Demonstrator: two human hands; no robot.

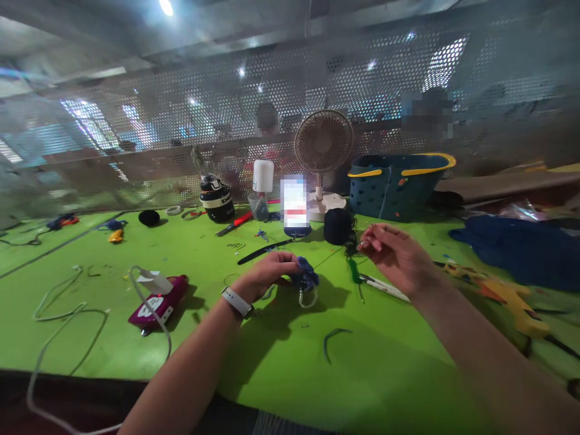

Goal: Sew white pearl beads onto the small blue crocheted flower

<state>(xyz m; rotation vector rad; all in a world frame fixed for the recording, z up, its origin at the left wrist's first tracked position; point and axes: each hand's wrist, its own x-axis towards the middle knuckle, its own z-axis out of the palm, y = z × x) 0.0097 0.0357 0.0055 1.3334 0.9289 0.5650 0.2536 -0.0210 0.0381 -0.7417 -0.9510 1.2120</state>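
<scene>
My left hand (272,270) pinches a small dark-blue yarn piece (306,273) just above the green table. A loop of pearl-like beads (309,300) hangs from its lower side. Off to the right, my right hand (396,254) is raised with thumb and fingers pressed together; whatever is between them is too small to make out. Beside that hand sits a ball of dark yarn (338,226) with loose strands. A green-handled tool (354,272) with a thin metal shaft and a slim white tool (385,288) lie below the right hand.
A magenta power strip (159,305) with a white cable lies left. Behind stand a lit phone (295,205), a fan (323,142), a black jug (217,202) and a blue basket (378,190). Right are dark-blue cloth (521,248) and a yellow glue gun (516,302).
</scene>
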